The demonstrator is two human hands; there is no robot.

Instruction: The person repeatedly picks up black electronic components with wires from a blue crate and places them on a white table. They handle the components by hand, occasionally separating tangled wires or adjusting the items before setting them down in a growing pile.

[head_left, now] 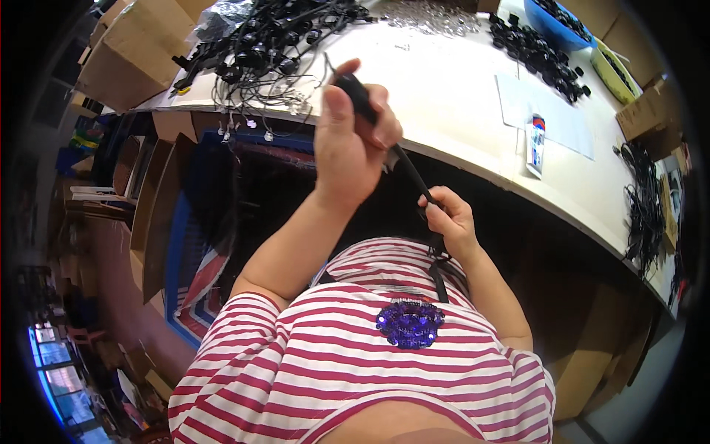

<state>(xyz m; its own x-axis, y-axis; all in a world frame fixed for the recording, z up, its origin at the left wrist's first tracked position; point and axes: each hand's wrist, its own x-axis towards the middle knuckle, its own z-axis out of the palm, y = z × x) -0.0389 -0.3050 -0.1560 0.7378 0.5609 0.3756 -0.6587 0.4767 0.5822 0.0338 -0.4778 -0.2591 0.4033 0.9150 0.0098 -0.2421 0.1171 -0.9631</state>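
My left hand is raised at the table's near edge, its fingers wrapped round a black cylindrical piece. A thin dark wire sticks up from the top of that piece. From its lower end, a slim black tube slants down toward my right hand. My right fingers pinch the tube's lower part in front of my body. Below them a black strip hangs against my striped shirt. How the tube joins the cylindrical piece is hidden by my left hand.
On the white table lie a heap of black corded parts, small clear pieces, black caps, a paper sheet and a white tube. A blue basin, yellow-green container and black cables line the right side. Cardboard boxes stand left.
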